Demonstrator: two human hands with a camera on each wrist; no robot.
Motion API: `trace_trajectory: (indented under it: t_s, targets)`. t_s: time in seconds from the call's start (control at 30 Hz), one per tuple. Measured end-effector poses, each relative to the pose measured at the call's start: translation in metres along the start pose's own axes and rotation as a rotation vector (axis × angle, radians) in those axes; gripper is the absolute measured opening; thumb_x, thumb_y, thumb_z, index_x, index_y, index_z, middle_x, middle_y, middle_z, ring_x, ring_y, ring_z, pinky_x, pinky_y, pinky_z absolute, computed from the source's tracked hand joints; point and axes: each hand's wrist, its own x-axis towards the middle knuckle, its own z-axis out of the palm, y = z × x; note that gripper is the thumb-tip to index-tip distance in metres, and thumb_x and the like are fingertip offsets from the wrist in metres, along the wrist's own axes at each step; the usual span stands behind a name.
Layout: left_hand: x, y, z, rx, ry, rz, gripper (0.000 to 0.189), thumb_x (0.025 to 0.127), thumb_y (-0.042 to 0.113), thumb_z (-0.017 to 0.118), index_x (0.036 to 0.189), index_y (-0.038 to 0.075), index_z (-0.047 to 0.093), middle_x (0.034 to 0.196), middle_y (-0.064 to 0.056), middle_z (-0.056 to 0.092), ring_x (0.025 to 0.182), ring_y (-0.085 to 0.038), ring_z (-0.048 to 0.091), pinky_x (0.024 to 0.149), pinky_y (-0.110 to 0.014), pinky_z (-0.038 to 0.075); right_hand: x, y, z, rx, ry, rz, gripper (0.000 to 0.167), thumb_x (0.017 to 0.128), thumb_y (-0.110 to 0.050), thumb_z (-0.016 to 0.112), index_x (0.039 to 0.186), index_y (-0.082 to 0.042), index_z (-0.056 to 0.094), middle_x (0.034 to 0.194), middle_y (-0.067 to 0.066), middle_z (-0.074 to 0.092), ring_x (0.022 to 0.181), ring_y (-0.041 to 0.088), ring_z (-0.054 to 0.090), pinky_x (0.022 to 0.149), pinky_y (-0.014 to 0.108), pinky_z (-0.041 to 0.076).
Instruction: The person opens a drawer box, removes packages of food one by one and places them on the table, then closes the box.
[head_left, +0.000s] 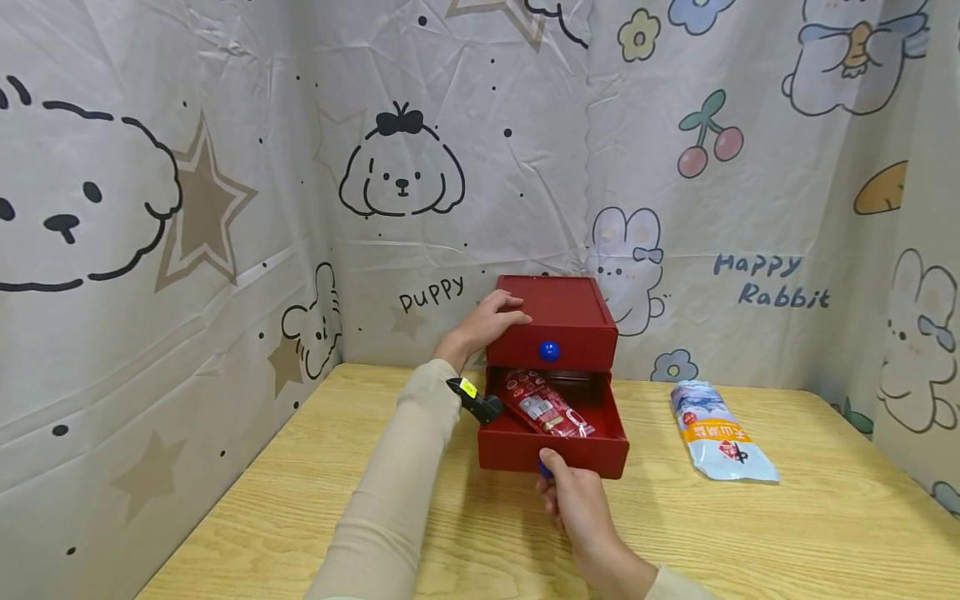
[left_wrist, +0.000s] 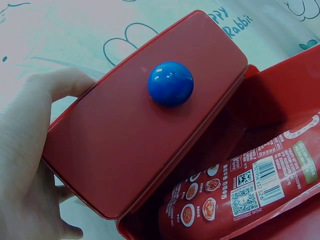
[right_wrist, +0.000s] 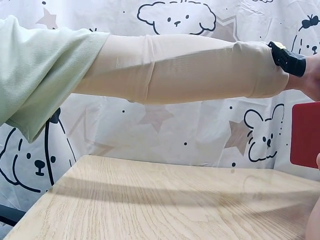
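A red two-drawer box with blue knobs stands on the table. My left hand grips its upper left edge, thumb over the top and fingers down the side in the left wrist view. The upper drawer, with its blue knob, is closed. Below it, the lower drawer is pulled out, and a red printed food packet lies inside at a slant. My right hand pinches the lower drawer's blue knob, mostly hidden by the thumb. In the right wrist view only a sliver of that hand shows.
A white, blue and orange packet lies on the wooden table to the right of the box. Patterned cloth hangs behind and at both sides. My left wrist wears a black camera strap.
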Motion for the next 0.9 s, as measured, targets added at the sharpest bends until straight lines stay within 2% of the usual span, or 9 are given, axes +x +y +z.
trace_trajectory:
  t_s: [0.3,0.73,0.9]
  targets:
    - [-0.0002,0.0014,-0.001,0.005,-0.007,0.004,0.052,0.097,0.023,0.064,0.141,-0.003,0.058,0.149,-0.017,0.046,0.141,-0.029,0.038,0.116,-0.039,0.03,-0.0024,0.0004,-0.0011,0.0,-0.007,-0.001,0.05,0.102,-0.044,0.061,0.068,-0.007,0.065,0.058,-0.001,0.052,0.051,0.008,0.044,0.044,0.022,0.033]
    - [0.0,0.0011,-0.0012,0.015,-0.015,0.005,0.053,0.097,0.024,0.064,0.142,-0.004,0.057,0.152,-0.016,0.043,0.144,-0.028,0.036,0.118,-0.038,0.028,-0.0045,-0.0005,-0.001,-0.002,-0.006,0.005,0.05,0.101,-0.043,0.062,0.069,-0.005,0.066,0.057,-0.002,0.052,0.05,0.007,0.043,0.044,0.021,0.033]
    - [-0.0002,0.0013,-0.001,0.036,-0.009,0.017,0.054,0.097,0.025,0.064,0.142,-0.004,0.057,0.149,-0.017,0.046,0.14,-0.028,0.039,0.116,-0.037,0.03,-0.0053,0.0,-0.001,0.0,-0.007,0.007,0.05,0.101,-0.043,0.062,0.07,-0.005,0.066,0.058,-0.002,0.052,0.05,0.007,0.043,0.044,0.021,0.034]
